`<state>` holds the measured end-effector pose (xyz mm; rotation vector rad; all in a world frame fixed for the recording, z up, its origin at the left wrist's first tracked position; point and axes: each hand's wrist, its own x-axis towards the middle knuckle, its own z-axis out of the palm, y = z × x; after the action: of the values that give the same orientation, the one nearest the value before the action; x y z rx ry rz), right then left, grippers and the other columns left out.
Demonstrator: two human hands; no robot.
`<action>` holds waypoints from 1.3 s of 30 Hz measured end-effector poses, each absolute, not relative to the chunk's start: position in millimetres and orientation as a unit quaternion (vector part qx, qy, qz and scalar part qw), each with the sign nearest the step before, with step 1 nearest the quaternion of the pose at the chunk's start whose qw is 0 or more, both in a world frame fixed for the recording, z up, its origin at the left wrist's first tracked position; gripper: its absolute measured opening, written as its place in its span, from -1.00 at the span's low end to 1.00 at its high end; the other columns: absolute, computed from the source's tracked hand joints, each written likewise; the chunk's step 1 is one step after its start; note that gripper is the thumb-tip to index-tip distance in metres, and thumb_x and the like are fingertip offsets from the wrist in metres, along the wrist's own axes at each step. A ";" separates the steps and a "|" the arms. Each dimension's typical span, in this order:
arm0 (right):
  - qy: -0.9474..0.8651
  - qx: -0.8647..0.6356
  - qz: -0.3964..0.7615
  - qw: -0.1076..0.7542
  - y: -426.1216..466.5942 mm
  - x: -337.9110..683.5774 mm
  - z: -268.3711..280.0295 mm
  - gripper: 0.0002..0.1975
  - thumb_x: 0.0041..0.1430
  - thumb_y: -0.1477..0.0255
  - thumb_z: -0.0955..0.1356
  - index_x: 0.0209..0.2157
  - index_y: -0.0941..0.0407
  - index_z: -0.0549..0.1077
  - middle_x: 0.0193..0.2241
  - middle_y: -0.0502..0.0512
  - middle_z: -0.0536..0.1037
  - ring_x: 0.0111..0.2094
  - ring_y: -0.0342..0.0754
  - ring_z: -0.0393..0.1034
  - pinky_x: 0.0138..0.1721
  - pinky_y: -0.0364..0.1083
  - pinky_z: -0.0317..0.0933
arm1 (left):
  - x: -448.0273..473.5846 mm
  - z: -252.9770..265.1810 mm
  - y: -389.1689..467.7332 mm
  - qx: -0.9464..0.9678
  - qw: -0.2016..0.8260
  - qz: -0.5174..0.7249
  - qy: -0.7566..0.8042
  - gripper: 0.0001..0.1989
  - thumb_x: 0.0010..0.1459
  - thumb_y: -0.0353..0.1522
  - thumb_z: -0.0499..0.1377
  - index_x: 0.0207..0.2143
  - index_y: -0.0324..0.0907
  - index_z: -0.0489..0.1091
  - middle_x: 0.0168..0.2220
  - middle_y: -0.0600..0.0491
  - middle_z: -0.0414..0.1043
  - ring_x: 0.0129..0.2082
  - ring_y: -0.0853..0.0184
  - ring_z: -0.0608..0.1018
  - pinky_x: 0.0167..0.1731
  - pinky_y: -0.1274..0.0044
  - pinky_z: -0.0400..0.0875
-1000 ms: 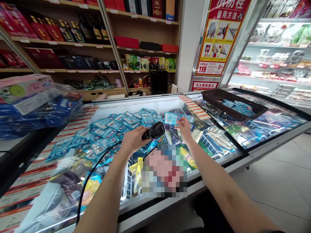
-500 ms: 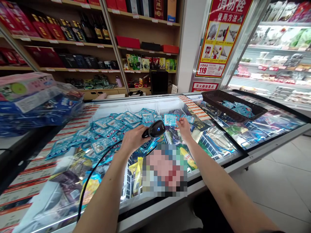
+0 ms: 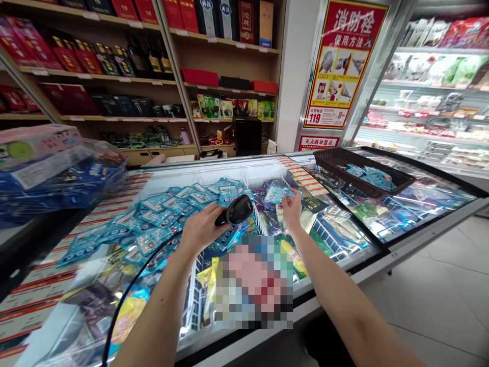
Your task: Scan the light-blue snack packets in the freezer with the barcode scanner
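Observation:
My left hand (image 3: 202,227) is wrapped round the handle of a black barcode scanner (image 3: 239,209), whose head points right and whose cable runs down past my forearm. With closed fingers my right hand (image 3: 292,206) grips a small blue packet (image 3: 275,194) by its right end, over the glass top of the chest freezer (image 3: 260,162). A spread-out pile of like blue packets (image 3: 164,206) lies on the glass to the left, some of it behind the scanner. More blue packets (image 3: 369,176) lie in a dark brown basket (image 3: 332,165) at the far right.
Under the glass are frozen goods and white wire dividers (image 3: 262,221). A stack of plastic-wrapped boxes (image 3: 57,163) stands at the left edge. Shelves (image 3: 225,56) of boxes and bottles rise behind, with a lit refrigerated case (image 3: 431,92) at the right. One patch near the front is pixelated.
My right hand has turned the blue packet and drawn it away from the scanner to the right. A blue light on the scanner no longer shows. The whole view has shifted slightly.

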<state>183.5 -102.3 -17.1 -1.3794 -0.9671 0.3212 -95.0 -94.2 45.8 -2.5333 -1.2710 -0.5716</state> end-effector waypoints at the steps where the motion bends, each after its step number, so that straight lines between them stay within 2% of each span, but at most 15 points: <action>1: -0.424 -0.627 0.124 0.641 -102.9 185.1 -16.0 -0.60 0.17 0.33 0.17 0.04 0.11 0.08 -0.39 0.02 0.42 -0.53 -0.13 0.35 -0.41 -0.11 0.29 | -96.1 46.0 -93.6 -0.867 0.127 -0.199 -0.439 -0.64 0.09 -0.12 0.01 -0.11 -0.05 0.33 -0.13 0.07 0.43 -0.25 0.27 0.49 -0.51 0.54 0.21; 3: -0.426 -0.670 0.074 0.603 -104.1 189.1 -13.1 -0.61 0.17 0.37 0.16 0.04 0.13 0.10 -0.31 0.08 0.43 -0.47 -0.11 0.37 -0.35 -0.09 0.26 | -98.1 46.5 -92.6 -0.861 0.128 -0.206 -0.446 -0.64 0.09 -0.12 0.01 -0.10 -0.05 0.33 -0.13 0.07 0.43 -0.25 0.28 0.49 -0.50 0.54 0.22; 6: -0.432 -0.739 -0.012 0.517 -107.3 196.0 -6.8 -0.62 0.13 0.46 0.18 0.02 0.15 0.17 -0.21 0.17 0.40 -0.26 -0.02 0.35 -0.20 -0.06 0.20 | -99.9 46.4 -91.4 -0.856 0.135 -0.212 -0.452 -0.63 0.09 -0.12 0.01 -0.10 -0.05 0.33 -0.13 0.08 0.43 -0.24 0.28 0.49 -0.48 0.54 0.23; 8: -0.433 -0.782 -0.028 0.447 -110.8 199.7 -2.7 -0.66 0.11 0.49 0.20 -0.04 0.14 0.25 -0.15 0.21 0.37 -0.18 0.01 0.31 -0.17 -0.05 0.17 | -100.4 45.3 -90.3 -0.854 0.141 -0.214 -0.453 -0.63 0.10 -0.13 0.01 -0.09 -0.05 0.33 -0.13 0.09 0.43 -0.23 0.28 0.49 -0.47 0.54 0.24; 13: -0.430 -0.839 -0.060 0.329 -119.4 204.5 3.3 -0.68 0.05 0.39 0.32 -0.12 0.13 0.37 0.04 0.30 0.21 0.00 0.16 0.14 -0.10 0.03 0.11 | -100.4 40.6 -86.9 -0.852 0.140 -0.219 -0.454 -0.63 0.09 -0.12 0.02 -0.09 -0.05 0.32 -0.11 0.10 0.43 -0.21 0.27 0.49 -0.46 0.54 0.24; 17: -0.477 -0.815 -0.087 0.318 -122.0 205.5 4.4 -0.75 0.06 0.36 0.33 -0.20 0.13 0.45 0.03 0.30 0.26 0.08 0.25 0.00 -0.04 0.11 0.04 | -100.9 38.5 -84.7 -0.849 0.130 -0.233 -0.456 -0.60 0.09 -0.10 0.02 -0.08 -0.08 0.32 -0.08 0.06 0.42 -0.19 0.26 0.49 -0.41 0.53 0.27; 20: -0.505 -0.803 -0.083 0.305 -121.4 205.1 1.8 -0.81 0.11 0.37 0.29 -0.25 0.07 0.49 -0.04 0.25 0.35 0.00 0.20 0.11 -0.09 0.11 0.09 | -102.2 39.2 -83.6 -0.848 0.118 -0.245 -0.454 -0.59 0.08 -0.09 0.02 -0.09 -0.09 0.33 -0.08 0.05 0.42 -0.17 0.25 0.49 -0.38 0.53 0.29; 23: -0.514 -0.804 -0.088 0.286 -119.0 205.9 -3.5 -0.78 0.13 0.37 0.27 -0.20 0.06 0.47 -0.09 0.23 0.40 -0.07 0.14 0.19 -0.11 0.09 0.12 | -103.5 40.7 -83.4 -0.844 0.108 -0.248 -0.463 -0.58 0.07 -0.08 0.02 -0.09 -0.09 0.33 -0.07 0.04 0.42 -0.17 0.24 0.48 -0.38 0.53 0.29; 26: -0.519 -0.803 -0.094 0.277 -115.6 208.1 -9.4 -0.73 0.16 0.36 0.24 -0.11 0.06 0.41 0.02 0.22 0.35 0.02 0.13 0.16 -0.06 0.08 0.10 | -104.8 41.9 -84.5 -0.837 0.113 -0.245 -0.476 -0.58 0.07 -0.08 0.02 -0.08 -0.08 0.32 -0.07 0.05 0.42 -0.17 0.23 0.48 -0.42 0.53 0.27; 31: -0.530 -0.804 -0.077 0.258 -110.9 211.0 -17.6 -0.63 0.22 0.35 0.17 0.04 0.10 0.30 0.16 0.24 0.19 0.18 0.15 -0.02 0.06 0.13 -0.02 | -108.6 43.1 -85.4 -0.835 0.113 -0.246 -0.479 -0.58 0.07 -0.10 0.03 -0.07 -0.08 0.32 -0.07 0.04 0.41 -0.18 0.24 0.48 -0.43 0.55 0.25; 35: -0.529 -0.802 -0.086 0.263 -109.1 209.3 -18.0 -0.56 0.21 0.33 0.19 0.10 0.15 0.24 0.23 0.27 0.03 0.24 0.21 -0.18 0.09 0.16 -0.07 | -112.9 43.6 -83.4 -0.829 0.115 -0.251 -0.486 -0.59 0.07 -0.10 0.02 -0.10 -0.09 0.33 -0.08 0.05 0.41 -0.21 0.25 0.49 -0.45 0.55 0.24; 37: -0.547 -0.784 -0.098 0.276 -109.0 203.1 -15.1 -0.55 0.19 0.34 0.21 0.11 0.15 0.23 0.23 0.26 0.05 0.25 0.20 -0.20 0.12 0.16 -0.13 | -114.4 44.0 -83.1 -0.826 0.113 -0.257 -0.489 -0.58 0.06 -0.08 0.02 -0.11 -0.09 0.34 -0.09 0.05 0.41 -0.21 0.26 0.48 -0.44 0.55 0.24; 39: -0.584 -0.750 -0.096 0.295 -109.6 191.6 -11.2 -0.60 0.20 0.35 0.20 0.06 0.12 0.29 0.17 0.22 0.18 0.21 0.14 -0.08 0.13 0.12 -0.13 | -115.3 44.7 -83.8 -0.824 0.108 -0.263 -0.490 -0.58 0.05 -0.07 0.02 -0.12 -0.10 0.34 -0.10 0.05 0.41 -0.21 0.27 0.48 -0.43 0.55 0.24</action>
<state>191.6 -109.6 -11.2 -1.9965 -1.5555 -0.2543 -115.3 -83.8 44.7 -2.4254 -1.4420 -0.7740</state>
